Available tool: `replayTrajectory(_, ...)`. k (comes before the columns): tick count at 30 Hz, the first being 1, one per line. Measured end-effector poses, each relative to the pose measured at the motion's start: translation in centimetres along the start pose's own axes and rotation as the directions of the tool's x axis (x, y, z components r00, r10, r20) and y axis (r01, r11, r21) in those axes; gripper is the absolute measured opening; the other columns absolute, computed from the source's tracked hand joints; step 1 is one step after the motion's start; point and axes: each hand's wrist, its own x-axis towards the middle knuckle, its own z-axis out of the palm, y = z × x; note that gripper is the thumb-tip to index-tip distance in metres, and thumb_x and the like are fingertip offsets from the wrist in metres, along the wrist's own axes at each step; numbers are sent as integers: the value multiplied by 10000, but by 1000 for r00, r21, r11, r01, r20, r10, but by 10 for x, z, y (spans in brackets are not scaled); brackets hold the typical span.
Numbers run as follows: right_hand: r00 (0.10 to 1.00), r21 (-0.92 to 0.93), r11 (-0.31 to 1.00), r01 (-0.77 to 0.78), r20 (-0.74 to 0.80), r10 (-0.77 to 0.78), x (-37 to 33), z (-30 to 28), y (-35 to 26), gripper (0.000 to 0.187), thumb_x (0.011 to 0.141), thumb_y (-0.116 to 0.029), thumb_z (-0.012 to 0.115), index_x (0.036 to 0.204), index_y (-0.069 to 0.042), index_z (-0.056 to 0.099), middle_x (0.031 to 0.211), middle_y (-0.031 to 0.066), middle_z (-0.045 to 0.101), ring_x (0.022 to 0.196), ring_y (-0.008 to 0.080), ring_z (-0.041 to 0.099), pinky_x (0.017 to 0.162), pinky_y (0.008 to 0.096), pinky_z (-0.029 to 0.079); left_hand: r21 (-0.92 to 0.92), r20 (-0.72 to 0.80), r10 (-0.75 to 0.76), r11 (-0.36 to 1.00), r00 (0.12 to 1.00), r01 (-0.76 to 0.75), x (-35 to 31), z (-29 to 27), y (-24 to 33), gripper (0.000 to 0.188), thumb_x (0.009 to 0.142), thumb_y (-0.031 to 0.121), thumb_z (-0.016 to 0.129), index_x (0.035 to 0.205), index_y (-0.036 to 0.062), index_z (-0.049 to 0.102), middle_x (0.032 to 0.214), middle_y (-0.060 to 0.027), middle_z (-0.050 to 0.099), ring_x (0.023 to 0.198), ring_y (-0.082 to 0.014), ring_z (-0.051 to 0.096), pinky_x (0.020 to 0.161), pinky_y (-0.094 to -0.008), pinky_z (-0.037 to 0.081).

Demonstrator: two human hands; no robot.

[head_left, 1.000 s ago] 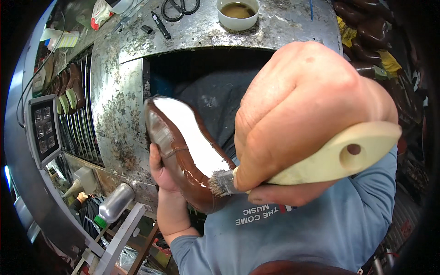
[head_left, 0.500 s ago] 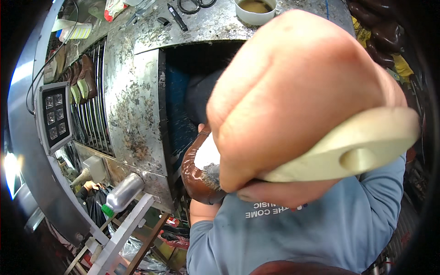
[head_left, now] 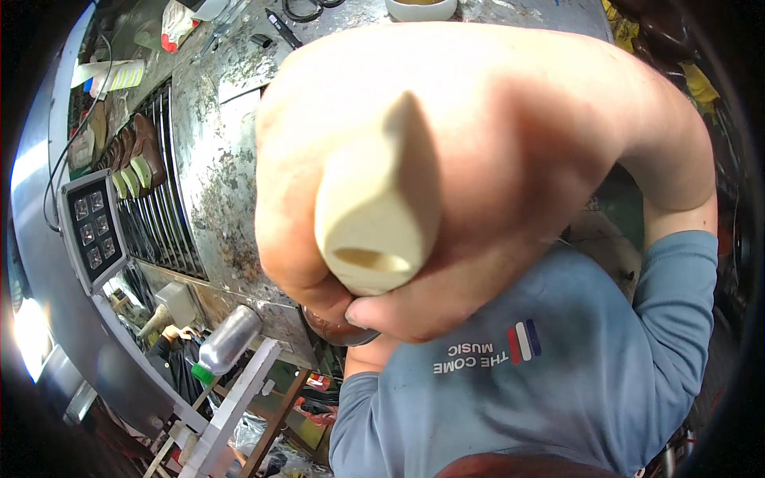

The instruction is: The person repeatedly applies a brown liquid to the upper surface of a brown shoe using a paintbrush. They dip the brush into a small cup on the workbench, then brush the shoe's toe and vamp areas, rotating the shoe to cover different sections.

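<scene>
My right hand [head_left: 494,167] fills the middle of the view, very near and blurred. Its fingers are wrapped round the cream handle of a brush [head_left: 374,223], whose end with a hole points up at me. The bristles are hidden behind the hand. Below the fingers shows the rounded edge of a glossy brown shoe [head_left: 339,327]; the rest of it is covered. Whether the brush touches the shoe cannot be seen. Of my left arm [head_left: 368,354] only a bit of skin shows beside the blue sleeve, and the left hand is hidden.
A worn metal bench [head_left: 219,191] has a barred opening with brown shoes [head_left: 145,151] on it. A lamp [head_left: 94,227] stands at left, above a silver bottle with a green cap [head_left: 231,342]. A marker [head_left: 283,29], scissors [head_left: 311,8] and a white bowl [head_left: 422,9] lie at the far edge.
My right hand has moved left with the brush and now covers most of the shoe. The handle has swung from pointing right to pointing up at me. The bristles and left fingertip are now hidden.
</scene>
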Motion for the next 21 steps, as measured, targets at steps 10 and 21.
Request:
replayTrajectory(10, 998, -63, 997, 51, -32, -53, 11, -2, 3, 153, 786, -80, 783, 889, 24, 739, 806, 142, 708, 705, 249, 699, 638, 340, 561, -17, 167, -6, 1000, 986, 9, 1, -18, -4, 671, 1049, 388, 468, 1594, 81, 224, 841, -254, 715, 576, -319, 713, 477, -369, 586)
replayTrajectory(21, 924, -394, 845, 362, 33, -380, 25, -55, -72, 174, 792, -96, 779, 907, 29, 741, 830, 151, 715, 732, 249, 703, 664, 344, 563, 150, 124, 103, 981, 987, -121, -14, -5, 1, 711, 1069, 388, 417, 1601, 58, 79, 751, -180, 626, 421, -207, 554, 348, -317, 442)
